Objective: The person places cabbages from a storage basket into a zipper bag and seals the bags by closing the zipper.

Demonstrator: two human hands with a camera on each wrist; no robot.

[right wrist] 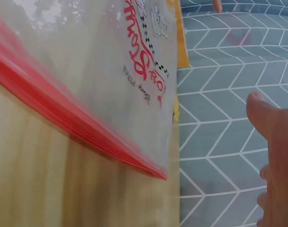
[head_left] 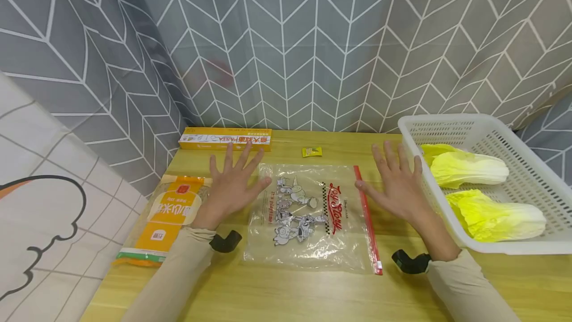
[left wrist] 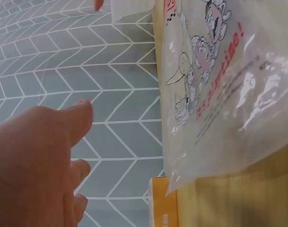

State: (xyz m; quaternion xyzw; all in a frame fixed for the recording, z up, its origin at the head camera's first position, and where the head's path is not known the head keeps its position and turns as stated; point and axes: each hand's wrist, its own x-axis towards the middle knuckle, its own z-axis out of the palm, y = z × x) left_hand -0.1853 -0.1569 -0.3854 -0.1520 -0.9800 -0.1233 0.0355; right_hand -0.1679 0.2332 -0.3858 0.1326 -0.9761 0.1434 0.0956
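Observation:
A clear zip bag printed with cartoon figures lies flat on the wooden table, its red zip edge toward the right. My left hand is spread over the bag's left side, fingers straight and holding nothing. On the other side my right hand is spread likewise beyond the red edge, near the white basket. Both wrist views show the hands, the left and the right, raised apart from the bag. A small yellow packet lies behind the bag.
A white plastic basket at the right holds two napa cabbage pieces. At the left lies an orange-labelled bag of rice noodles. An orange pasta box sits at the back, before a grey patterned curtain.

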